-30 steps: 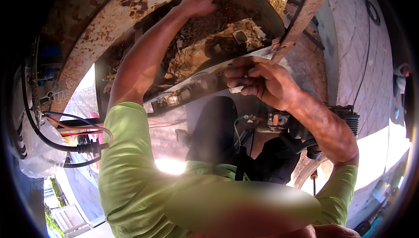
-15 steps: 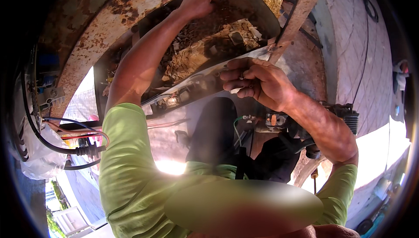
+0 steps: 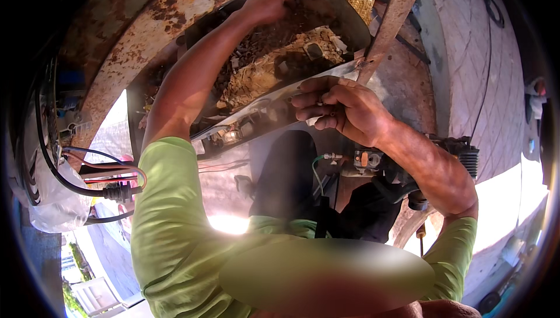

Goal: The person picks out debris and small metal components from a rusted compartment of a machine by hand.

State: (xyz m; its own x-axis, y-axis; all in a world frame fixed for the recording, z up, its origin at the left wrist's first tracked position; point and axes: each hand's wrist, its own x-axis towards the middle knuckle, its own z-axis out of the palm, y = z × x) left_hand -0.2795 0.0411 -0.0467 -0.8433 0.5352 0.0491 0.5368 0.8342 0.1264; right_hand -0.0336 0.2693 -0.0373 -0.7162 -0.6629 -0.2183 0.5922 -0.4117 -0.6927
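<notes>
My left hand (image 3: 269, 6) reaches over the far part of a dark metal tray (image 3: 341, 6). Its fingers are curled closed above the dark litter there, and their tips are hidden, so what they hold, if anything, does not show. My right hand (image 3: 350, 111) is raised palm-up over the near edge of the tray, fingers curled inward. Small pale bits show between those fingers, too small to name. Inside the tray lie small loose parts, brown crumbled material (image 3: 262, 79) and a small squarish piece (image 3: 314, 52).
A rusty curved metal band (image 3: 125, 49) arches along the left, and a rusty bar (image 3: 391, 20) slants past the tray's right side. A machine with an orange part (image 3: 368, 159) sits below my right forearm. Cables (image 3: 79, 187) and a clear plastic bag (image 3: 58, 213) hang at the left.
My view has shifted slightly, so the rusty band and cables appear a little further right. Both hands keep nearly the same pose and place.
</notes>
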